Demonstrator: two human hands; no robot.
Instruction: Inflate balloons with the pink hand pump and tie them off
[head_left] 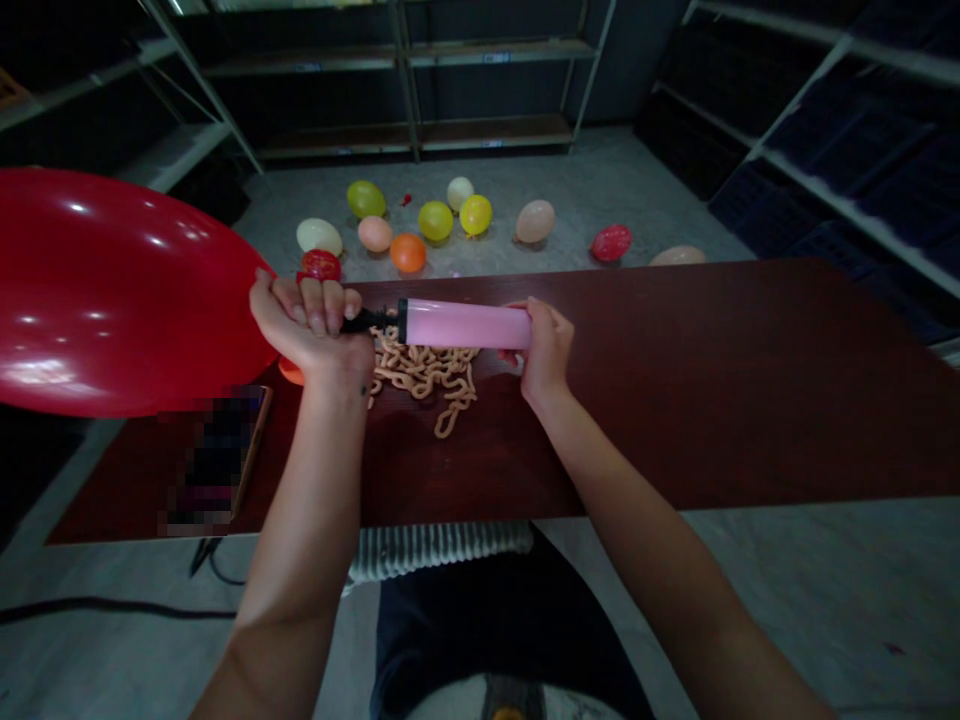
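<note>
Glossy red balloon (112, 290), pink hand pump (465, 324).

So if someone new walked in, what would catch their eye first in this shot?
The big red balloon fills the left of the view, right by the left hand gripping one end of a pink pump, with the right hand on its other end. Behind the table, small coloured balloons lie scattered on the floor.
</note>
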